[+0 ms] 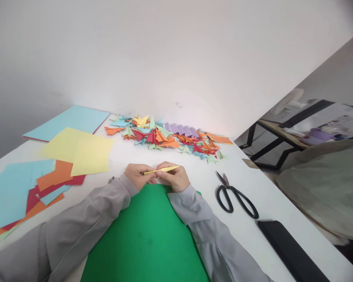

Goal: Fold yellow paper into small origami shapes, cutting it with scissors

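Note:
My left hand [137,175] and my right hand [175,178] meet above the far end of a green sheet [147,231]. Between them they pinch a narrow piece of folded yellow paper [166,169], held roughly level with its pointed end toward the right. Fingers of both hands are closed on it, and they partly cover its middle. Beyond the hands lies a long heap of small folded paper planes [153,136] in red, orange, yellow, blue and pale green. A pleated purple paper [181,129] rests at the back of this heap.
Slightly opened black-handled scissors [233,194] lie to the right, with a black flat object [291,250] nearer me. At left are yellow sheets [91,150], a large blue sheet [67,121] and coloured scraps [57,176]. A wall [176,58] stands behind the white table [206,176].

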